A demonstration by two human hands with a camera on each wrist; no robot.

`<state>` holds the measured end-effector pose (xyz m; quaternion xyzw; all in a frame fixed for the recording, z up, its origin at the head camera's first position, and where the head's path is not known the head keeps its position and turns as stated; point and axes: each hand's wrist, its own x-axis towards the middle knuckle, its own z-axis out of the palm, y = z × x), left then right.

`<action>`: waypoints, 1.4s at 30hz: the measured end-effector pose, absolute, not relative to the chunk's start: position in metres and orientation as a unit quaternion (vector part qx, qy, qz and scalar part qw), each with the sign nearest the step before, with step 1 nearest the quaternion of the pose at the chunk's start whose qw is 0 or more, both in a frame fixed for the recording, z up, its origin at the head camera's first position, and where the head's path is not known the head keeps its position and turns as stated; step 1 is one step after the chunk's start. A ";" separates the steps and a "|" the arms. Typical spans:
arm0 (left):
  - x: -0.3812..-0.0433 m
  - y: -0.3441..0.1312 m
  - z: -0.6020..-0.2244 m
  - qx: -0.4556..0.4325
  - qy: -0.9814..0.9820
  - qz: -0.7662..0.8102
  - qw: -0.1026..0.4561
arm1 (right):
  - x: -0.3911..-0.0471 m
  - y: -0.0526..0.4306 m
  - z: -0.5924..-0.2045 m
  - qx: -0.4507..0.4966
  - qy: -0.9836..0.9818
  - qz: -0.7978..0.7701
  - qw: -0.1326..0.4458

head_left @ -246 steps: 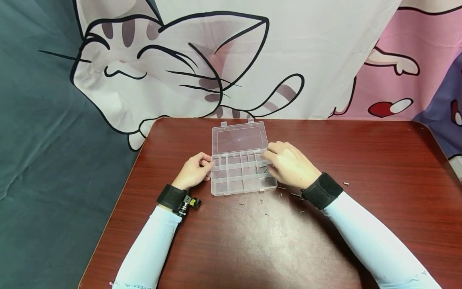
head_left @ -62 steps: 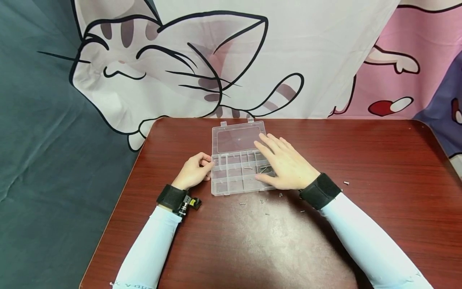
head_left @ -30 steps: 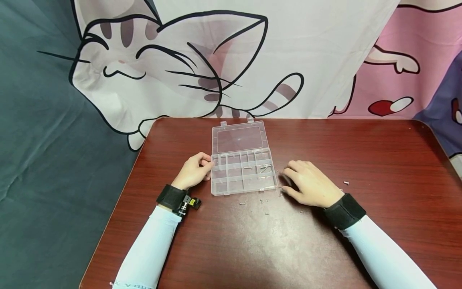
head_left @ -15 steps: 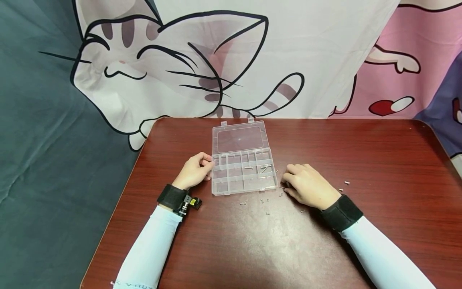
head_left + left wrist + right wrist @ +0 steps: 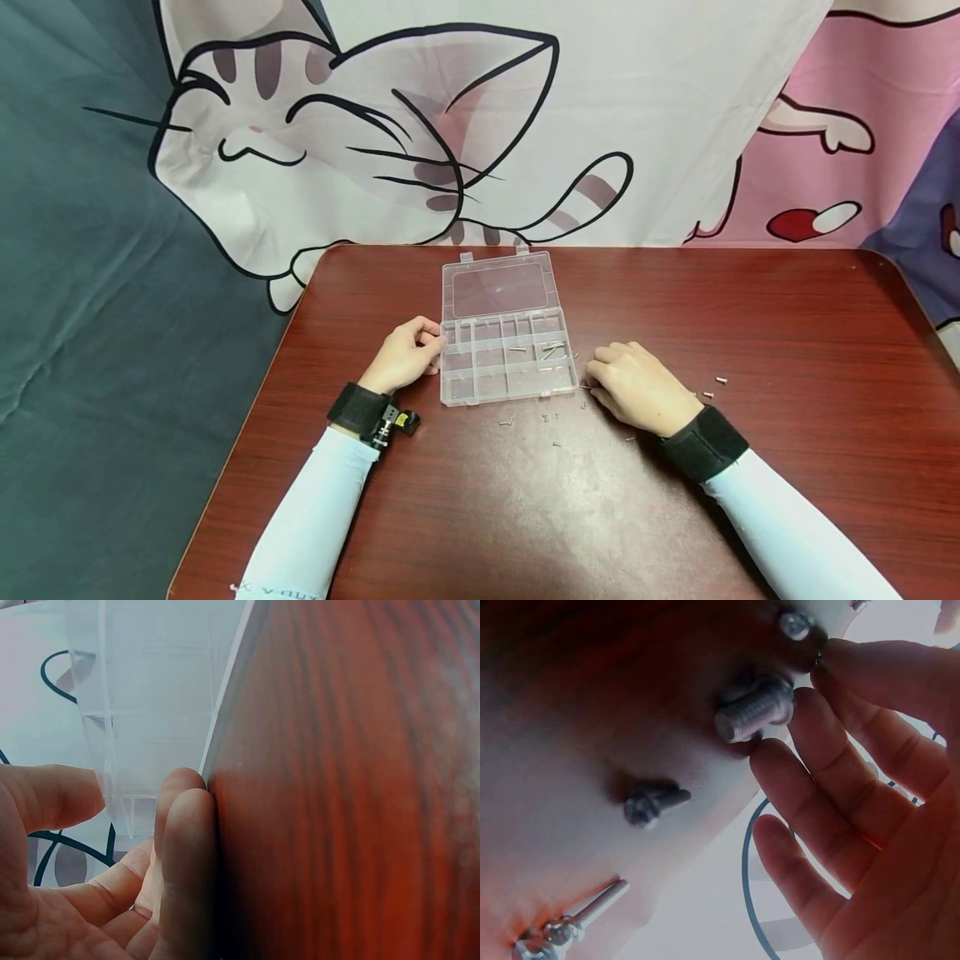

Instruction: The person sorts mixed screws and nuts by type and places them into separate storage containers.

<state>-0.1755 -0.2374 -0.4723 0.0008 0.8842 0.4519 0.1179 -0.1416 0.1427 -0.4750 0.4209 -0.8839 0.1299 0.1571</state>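
Note:
A clear plastic compartment box (image 5: 491,399) lies on the table with its lid folded back. My left hand (image 5: 405,354) holds its left edge; in the left wrist view the thumb (image 5: 67,796) is on the near side of the wall and two fingertips are at the bottom edge. Several metal screws (image 5: 552,347) lie in a right-hand compartment, and a single screw (image 5: 517,348) lies left of them. Right of the box, my right hand (image 5: 641,387) pinches a small screw (image 5: 818,660) between thumb and index finger, mostly hidden. A thicker bolt (image 5: 754,712) is right beside the other fingertips.
Loose small screws (image 5: 557,444) are scattered on the brown table (image 5: 450,517) in front of the box. Two more short bolts (image 5: 722,381) lie right of my right hand. A patterned curtain (image 5: 660,100) hangs behind the table's far edge.
My right hand has left the box, come down onto the table to its right, and drawn its spread fingers together. A single screw has appeared in a middle compartment. My left hand stays put.

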 end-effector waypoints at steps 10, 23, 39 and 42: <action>-0.175 -0.237 -0.472 0.000 0.883 0.454 0.120 | -0.141 0.142 -0.475 0.414 -0.889 0.119 0.156; -0.175 -0.238 -0.471 0.003 0.885 0.450 0.119 | -0.146 0.148 -0.464 0.394 -0.897 0.124 0.160; -0.175 -0.239 -0.473 0.007 0.885 0.450 0.118 | -0.170 0.120 -0.436 0.413 -0.880 0.136 0.192; -0.175 -0.238 -0.472 0.008 0.885 0.450 0.118 | -0.173 0.109 -0.431 0.417 -0.879 0.140 0.180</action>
